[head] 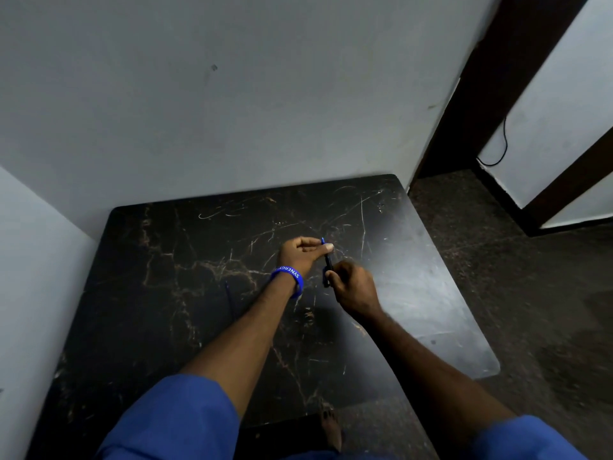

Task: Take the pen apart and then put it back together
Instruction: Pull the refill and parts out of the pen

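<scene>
Pen [327,264] seemingly between both grips

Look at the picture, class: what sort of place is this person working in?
Probably a plain room indoors, perhaps at home: a scratched dark marble-patterned table is pushed into a corner of bare white walls, with a dark doorway frame beside it.

Single head view, looking forward and down

The wide-angle camera sits on the person's head, above the near edge of the dark table [159,293]. It faces a grey wall [232,94] behind the table and a floor [497,260] at right. Both forearms reach from the bottom edge toward the middle.
</scene>
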